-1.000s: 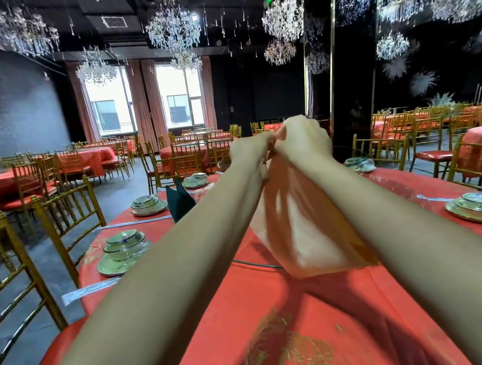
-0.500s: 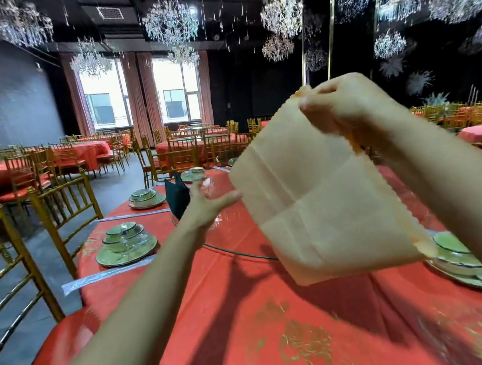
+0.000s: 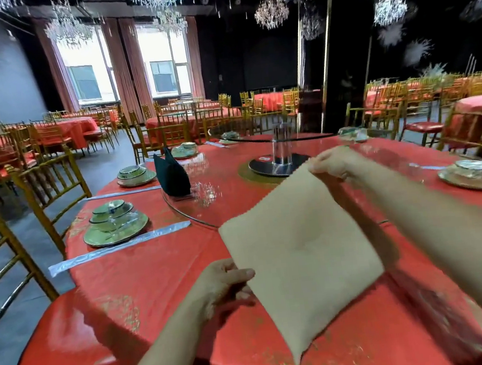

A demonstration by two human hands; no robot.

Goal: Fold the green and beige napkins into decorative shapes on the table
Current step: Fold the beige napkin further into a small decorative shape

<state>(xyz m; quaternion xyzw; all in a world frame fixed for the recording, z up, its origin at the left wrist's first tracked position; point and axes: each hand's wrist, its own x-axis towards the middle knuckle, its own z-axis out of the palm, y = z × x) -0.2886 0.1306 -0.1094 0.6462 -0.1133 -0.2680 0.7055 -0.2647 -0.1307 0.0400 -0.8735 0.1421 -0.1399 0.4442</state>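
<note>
We hold the beige napkin (image 3: pixel 300 250) spread out, on the near side of the glass turntable (image 3: pixel 189 216). Our left grip (image 3: pixel 224 285) pinches its left edge; our right grip (image 3: pixel 335 162) pinches its far corner, over the turntable. The green napkin (image 3: pixel 172 174) stands on the turntable's left rim. The red surface (image 3: pixel 154 274) runs wide from the turntable to its near edge.

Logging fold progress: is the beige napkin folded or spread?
Spread. The beige napkin shows as one flat sheet, right hand pinching its far corner, left hand gripping its left edge.
</note>
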